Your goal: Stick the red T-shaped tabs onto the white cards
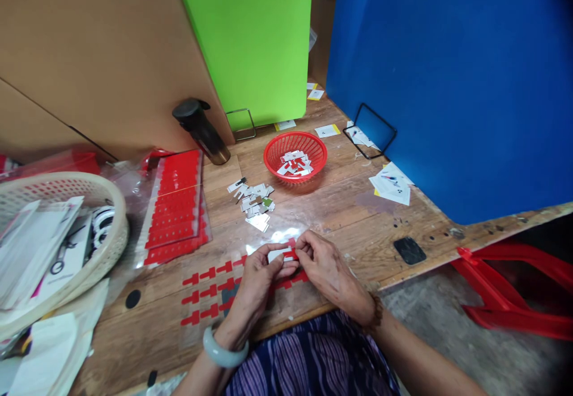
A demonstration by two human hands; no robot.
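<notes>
Between the thumb and fingers of my left hand (258,280) is a small white flat piece (275,255). My right hand (329,269) pinches a red T-shaped sticker (290,254) at the right end of that piece, and the two overlap. Below both hands lies a clear sheet with rows of red T-shaped stickers (208,291), partly covered by my hands. Just beyond it is a loose pile of small white and grey pieces (256,200). Farther back stands a red plastic basket (319,172) with similar pieces bearing red inside.
Stacked red sticker sheets (172,205) lie left, near a dark tumbler (203,133) and a cream basket (119,229) of packets. Green (255,38) and blue boards (447,86) stand behind, with printed cards (391,184) along them. A red stool (514,282) is right.
</notes>
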